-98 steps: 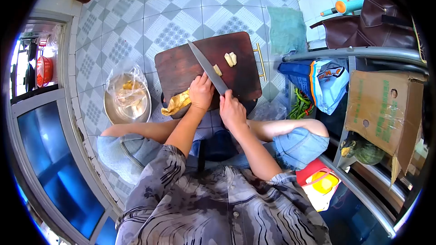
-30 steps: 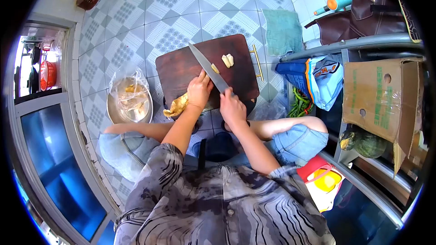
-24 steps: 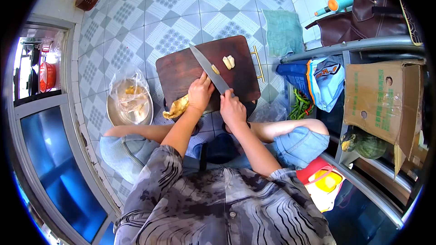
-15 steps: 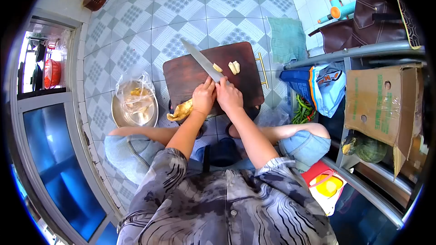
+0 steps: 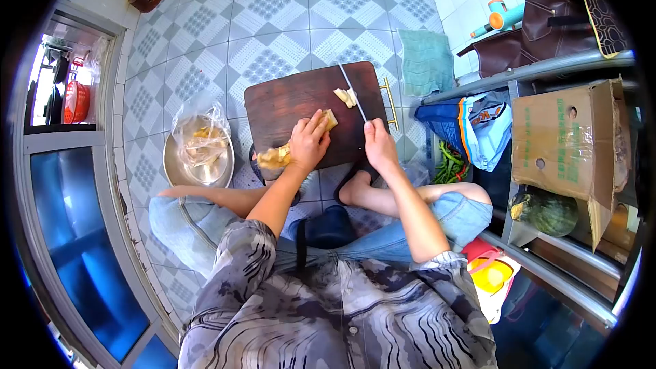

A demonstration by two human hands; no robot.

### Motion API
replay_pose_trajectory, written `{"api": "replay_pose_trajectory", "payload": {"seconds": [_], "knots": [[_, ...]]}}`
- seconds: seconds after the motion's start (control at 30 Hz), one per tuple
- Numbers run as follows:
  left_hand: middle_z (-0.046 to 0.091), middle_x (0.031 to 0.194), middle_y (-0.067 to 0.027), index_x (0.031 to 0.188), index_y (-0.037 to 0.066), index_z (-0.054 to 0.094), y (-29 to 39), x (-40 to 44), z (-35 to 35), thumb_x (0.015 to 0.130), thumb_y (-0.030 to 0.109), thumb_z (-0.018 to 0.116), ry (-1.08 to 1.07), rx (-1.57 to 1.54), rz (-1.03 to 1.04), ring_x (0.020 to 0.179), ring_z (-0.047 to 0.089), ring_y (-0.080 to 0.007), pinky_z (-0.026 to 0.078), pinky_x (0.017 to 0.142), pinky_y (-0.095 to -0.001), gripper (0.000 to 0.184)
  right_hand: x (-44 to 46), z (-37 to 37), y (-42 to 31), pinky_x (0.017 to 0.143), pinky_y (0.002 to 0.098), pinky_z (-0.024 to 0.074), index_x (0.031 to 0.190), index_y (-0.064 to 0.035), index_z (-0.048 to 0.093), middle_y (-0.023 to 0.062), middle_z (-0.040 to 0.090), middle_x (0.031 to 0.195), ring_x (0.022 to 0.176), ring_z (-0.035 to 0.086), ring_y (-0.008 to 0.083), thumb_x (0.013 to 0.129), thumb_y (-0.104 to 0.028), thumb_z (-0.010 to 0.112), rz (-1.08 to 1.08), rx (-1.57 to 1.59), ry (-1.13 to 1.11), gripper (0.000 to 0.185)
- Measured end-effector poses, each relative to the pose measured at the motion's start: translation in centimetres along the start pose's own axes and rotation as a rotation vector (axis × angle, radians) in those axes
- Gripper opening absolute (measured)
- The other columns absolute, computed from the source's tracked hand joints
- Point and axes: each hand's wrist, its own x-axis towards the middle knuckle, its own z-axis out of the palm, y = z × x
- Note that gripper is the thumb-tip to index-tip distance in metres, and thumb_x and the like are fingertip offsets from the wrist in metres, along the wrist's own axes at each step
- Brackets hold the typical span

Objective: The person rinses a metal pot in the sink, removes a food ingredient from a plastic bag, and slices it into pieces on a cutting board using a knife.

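Observation:
A dark brown cutting board (image 5: pixel 273 109) lies in front of me. My left hand (image 5: pixel 309 142) is closed over a long, knobbly yellowish piece of food (image 5: pixel 273 158), its kind unclear, with the pale cut end showing past my fingertips. At the right of the board, my right hand (image 5: pixel 380 143) grips the handle of a kitchen knife (image 5: pixel 354 93). The blade points away from me, edge-on to the camera. Several pale cut slices (image 5: pixel 346 98) lie beside the blade, on its left. My fingers hide the middle of the yellowish piece and most of the knife handle.
To the left stands a metal basin (image 5: pixel 167 162) with a clear plastic bag (image 5: pixel 205 138) of yellowish pieces. A gold handle (image 5: pixel 389 104) edges the board. On the right are green chillies (image 5: pixel 449 164), a blue-white bag (image 5: pixel 485 130), a cardboard box (image 5: pixel 550 138) and a shelf rack (image 5: pixel 509 223).
The knife has moved right and swung upright, apart from my left hand. The hands have separated, and the yellowish piece's cut end now shows. The newest slice has joined the others.

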Motion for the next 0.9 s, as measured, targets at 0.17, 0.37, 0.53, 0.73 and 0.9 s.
{"api": "replay_pose_trajectory", "payload": {"seconds": [0.17, 0.37, 0.53, 0.73, 0.9], "knots": [[0.068, 0.089, -0.0066, 0.081, 0.007, 0.069, 0.5, 1.9, 0.5, 0.072, 0.012, 0.069, 0.055, -0.019, -0.153, 0.076, 0.058, -0.0251, 0.048, 0.071, -0.0378, 0.01, 0.5, -5.8, -2.1, 0.07, 0.0521, 0.0451, 0.098, -0.0049, 0.052, 0.0256, 0.062, 0.081, 0.082, 0.059, 0.0478, 0.099, -0.037, 0.039, -0.068, 0.124, -0.005, 0.034], [0.067, 0.078, -0.0077, 0.073, 0.008, 0.068, 1.8, 5.9, 2.0, 0.077, 0.028, 0.07, -0.194, 0.059, -0.564, 0.078, 0.06, -0.0289, 0.047, 0.075, -0.0403, 0.02, -0.2, -13.6, -4.1, 0.072, 0.0497, 0.0464, 0.101, -0.005, 0.053, 0.0245, 0.064, 0.081, 0.085, 0.061, 0.046, 0.099, -0.036, 0.042, -0.1, 0.037, -0.09, 0.033], [0.067, 0.091, -0.0131, 0.084, 0.006, 0.066, 2.1, 9.0, 4.3, 0.076, 0.035, 0.072, -0.321, 0.144, -0.735, 0.09, 0.061, -0.0305, 0.049, 0.083, -0.0396, 0.031, 0.3, -14.1, -2.6, 0.072, 0.0504, 0.0464, 0.102, -0.0043, 0.053, 0.0248, 0.064, 0.082, 0.085, 0.061, 0.0463, 0.098, -0.037, 0.042, -0.111, 0.095, -0.079, 0.034], [0.066, 0.09, -0.0144, 0.089, 0.006, 0.064, 1.7, 9.2, 6.8, 0.08, 0.024, 0.066, -0.36, 0.152, -0.715, 0.089, 0.062, -0.0332, 0.05, 0.081, -0.0421, 0.02, 0.7, -14.1, -3.5, 0.072, 0.0501, 0.0471, 0.103, -0.0036, 0.054, 0.0257, 0.065, 0.085, 0.086, 0.061, 0.0465, 0.099, -0.036, 0.043, -0.135, 0.195, 0.021, 0.035], [0.069, 0.083, -0.0132, 0.092, 0.006, 0.066, 2.5, 9.0, 6.9, 0.078, 0.015, 0.063, -0.185, 0.01, -0.817, 0.082, 0.066, -0.0327, 0.051, 0.076, -0.0429, 0.017, 0.6, -13.6, -3.8, 0.061, 0.0508, 0.0453, 0.1, -0.005, 0.054, 0.0222, 0.063, 0.072, 0.073, 0.062, 0.0447, 0.099, -0.036, 0.043, -0.158, 0.226, 0.03, 0.033]]}}
